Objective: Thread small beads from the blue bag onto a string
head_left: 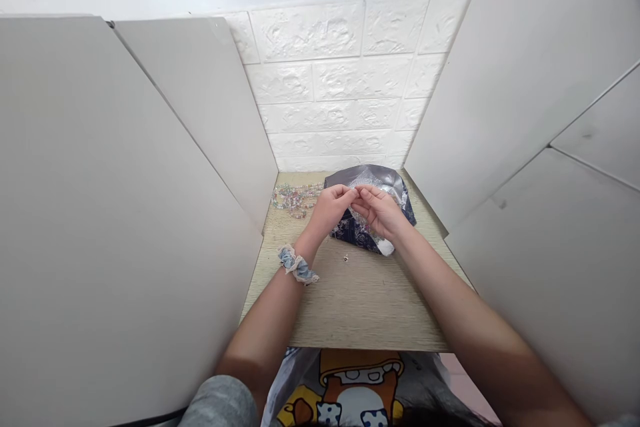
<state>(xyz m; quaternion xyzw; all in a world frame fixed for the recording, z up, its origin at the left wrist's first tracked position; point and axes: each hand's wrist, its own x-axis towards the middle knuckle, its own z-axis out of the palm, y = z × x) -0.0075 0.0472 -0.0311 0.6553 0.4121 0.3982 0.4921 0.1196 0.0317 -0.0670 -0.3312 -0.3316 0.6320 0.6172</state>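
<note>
My left hand (333,205) and my right hand (379,209) meet fingertip to fingertip over an open pouch (350,230), dark blue patterned outside and silvery inside. Both hands are closed in a pinch; whatever sits between the fingertips is too small to make out. Clear plastic wrap (369,179) and small colourful bits show in the pouch, partly hidden by my right hand. Left of my left hand lies a heap of strung multicoloured beads (295,197). A blue scrunchie with lace edging (297,265) circles my left wrist.
A tiny object (345,258) lies on the light wooden tabletop (370,307) in front of the pouch. Grey panels (200,100) (500,93) stand close on both sides. A white brick-patterned wall (340,87) closes off the back.
</note>
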